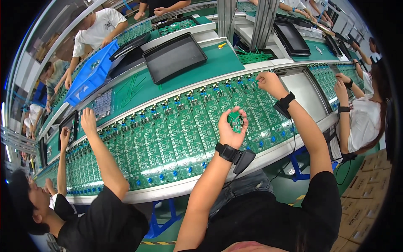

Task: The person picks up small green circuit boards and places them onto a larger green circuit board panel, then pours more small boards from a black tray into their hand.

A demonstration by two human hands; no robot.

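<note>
My left hand (pixel 231 132), palm up, is curled around several small green circuit boards (pixel 236 121). It is above a long row of larger green circuit boards (pixel 184 130) laid side by side, with blue parts along their near and far ends. Farther out and to the right, my right hand (pixel 272 85) has its fingers pinched together at the far end of the row. Whatever lies between those fingertips is too small and covered to make out. Each of my wrists wears a black strap with a small black box.
Beyond the row are a black tray (pixel 174 57), a blue bin (pixel 91 73) and green strips (pixel 254 56). A metal post (pixel 265 23) rises behind. Co-workers' arms (pixel 98 147) reach in at left, others at right (pixel 343 90). Cartons (pixel 363 185) are stacked lower right.
</note>
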